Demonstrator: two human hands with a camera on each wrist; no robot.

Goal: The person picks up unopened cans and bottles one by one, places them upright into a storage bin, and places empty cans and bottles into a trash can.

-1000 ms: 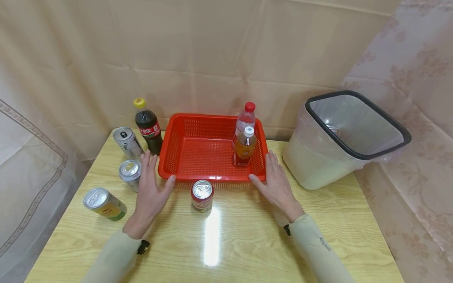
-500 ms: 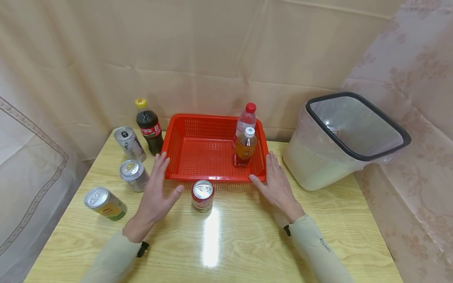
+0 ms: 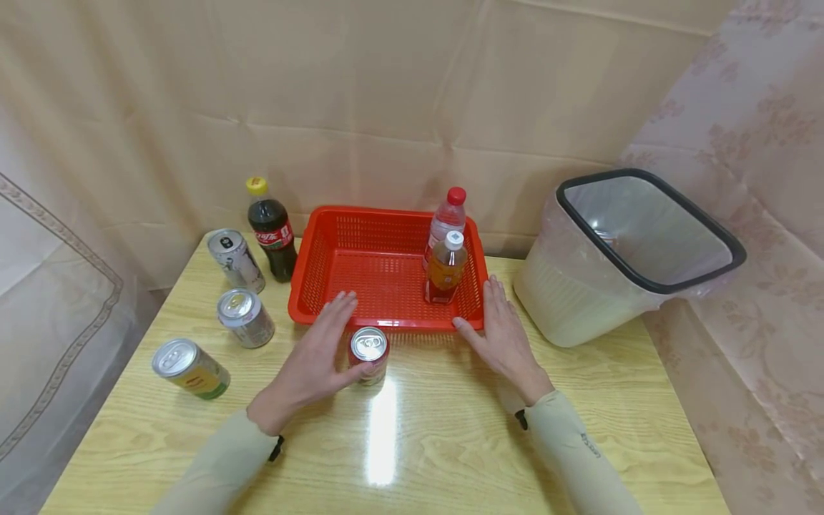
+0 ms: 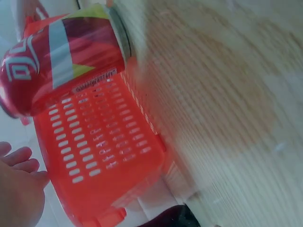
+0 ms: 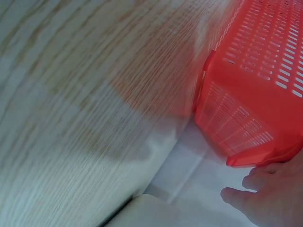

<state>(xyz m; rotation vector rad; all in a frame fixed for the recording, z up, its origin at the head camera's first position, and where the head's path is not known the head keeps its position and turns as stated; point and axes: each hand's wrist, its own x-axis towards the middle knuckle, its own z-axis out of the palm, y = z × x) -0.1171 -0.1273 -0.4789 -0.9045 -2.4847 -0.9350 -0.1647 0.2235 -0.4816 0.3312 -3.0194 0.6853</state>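
A red can (image 3: 369, 353) stands upright on the table just in front of the red plastic basket (image 3: 380, 324). My left hand (image 3: 315, 361) is close at the can's left side, fingers extended toward the basket's front rim and thumb overlapping the can's front in the head view. In the left wrist view the red can (image 4: 71, 59) shows apart from the fingers (image 4: 21, 158). My right hand (image 3: 505, 343) rests with straight fingers at the basket's right front corner. Inside the basket, at its right end, stand a red-capped clear bottle (image 3: 447, 222) and a white-capped bottle of amber drink (image 3: 445, 272).
Left of the basket stand a yellow-capped cola bottle (image 3: 272, 236), a white can (image 3: 236, 260), a silver can (image 3: 246, 318) and a yellow-green can (image 3: 191, 368). A lined trash bin (image 3: 579, 286) with a black rim is at the right, holding something small. Curtains close off the back.
My left hand has left the basket's left front corner and moved right and slightly nearer, up to the red can. The right hand stays where it was.
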